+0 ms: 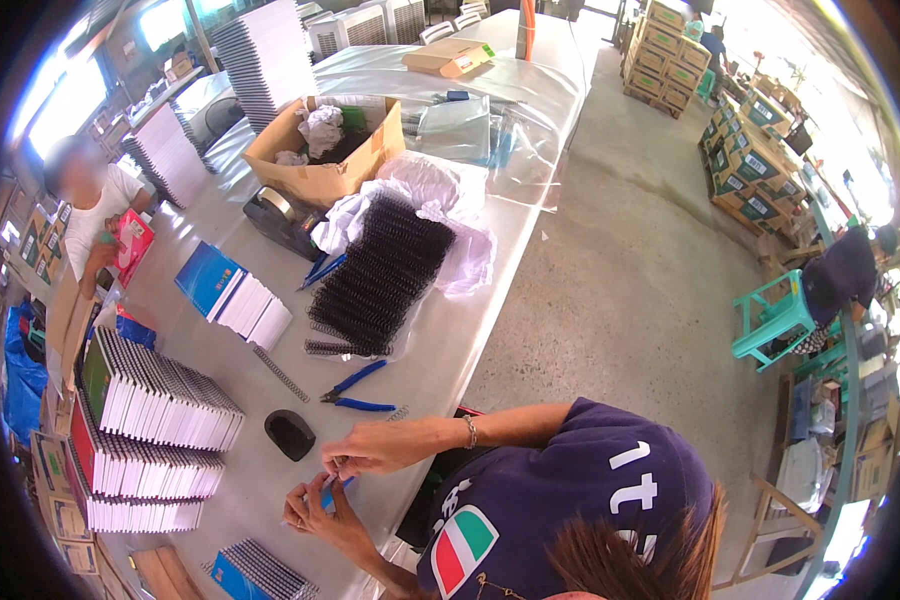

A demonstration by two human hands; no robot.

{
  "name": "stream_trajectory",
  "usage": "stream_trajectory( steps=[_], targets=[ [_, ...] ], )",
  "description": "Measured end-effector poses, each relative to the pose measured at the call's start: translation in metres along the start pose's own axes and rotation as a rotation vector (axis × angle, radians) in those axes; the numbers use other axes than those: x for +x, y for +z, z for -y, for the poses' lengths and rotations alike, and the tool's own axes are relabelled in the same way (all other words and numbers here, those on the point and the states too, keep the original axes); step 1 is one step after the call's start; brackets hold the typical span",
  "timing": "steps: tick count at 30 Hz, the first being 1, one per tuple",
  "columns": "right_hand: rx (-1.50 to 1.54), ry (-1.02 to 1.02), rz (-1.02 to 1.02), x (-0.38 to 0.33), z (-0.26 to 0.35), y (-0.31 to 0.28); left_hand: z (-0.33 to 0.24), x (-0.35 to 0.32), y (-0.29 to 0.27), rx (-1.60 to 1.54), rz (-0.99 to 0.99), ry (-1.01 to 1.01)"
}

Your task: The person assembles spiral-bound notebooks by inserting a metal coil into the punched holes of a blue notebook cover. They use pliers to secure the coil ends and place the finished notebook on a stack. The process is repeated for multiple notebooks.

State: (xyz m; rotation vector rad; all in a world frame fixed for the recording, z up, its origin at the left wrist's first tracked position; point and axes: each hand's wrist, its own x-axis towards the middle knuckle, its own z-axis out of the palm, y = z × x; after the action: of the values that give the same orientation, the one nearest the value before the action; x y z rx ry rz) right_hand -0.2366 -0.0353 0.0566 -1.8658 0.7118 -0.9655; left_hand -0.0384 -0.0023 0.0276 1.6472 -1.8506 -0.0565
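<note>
My left hand (pixel 317 512) is closed on a small blue-covered booklet (pixel 338 492), mostly hidden by my fingers. Just above it, my right hand (pixel 372 446) has its fingertips pinched together at the booklet's edge; whatever they grip is too small to make out. A black, rounded, cup-like piece (pixel 290 435) lies beside my hands. Past it rest blue-handled pliers (pixel 358 388), with the handles spread, and a loose black spiral coil (pixel 282 373). A stack of blue spiral-bound booklets (pixel 260 568) is near my left hand.
Black binding coils (pixel 380 270) are heaped on plastic. Behind them stand a cardboard box (pixel 320 180) and a tape dispenser (pixel 282 222). Unbound booklets (pixel 235 290) and tall bound stacks (pixel 155 440) occupy the table. A person (pixel 95 215) across holds something pink. A green stool (pixel 775 318) stands right.
</note>
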Motion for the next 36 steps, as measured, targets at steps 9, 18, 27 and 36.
stream_trajectory(
  steps=[9, 18, 27, 36],
  targets=[
    [-0.223, -0.013, -0.006, -0.002, -0.016, 0.004, -0.004, 0.000, -0.002, -0.012, -0.013, 0.015],
    [-0.308, -0.074, -0.061, -0.001, -0.021, 0.010, -0.004, -0.002, 0.000, 0.004, -0.008, -0.005],
    [-0.434, -0.156, -0.089, 0.002, -0.015, 0.013, -0.009, -0.002, -0.004, 0.043, 0.015, -0.009],
    [-0.463, -0.111, -0.123, 0.006, -0.012, 0.022, -0.014, -0.003, -0.007, 0.096, 0.036, -0.050]
  ],
)
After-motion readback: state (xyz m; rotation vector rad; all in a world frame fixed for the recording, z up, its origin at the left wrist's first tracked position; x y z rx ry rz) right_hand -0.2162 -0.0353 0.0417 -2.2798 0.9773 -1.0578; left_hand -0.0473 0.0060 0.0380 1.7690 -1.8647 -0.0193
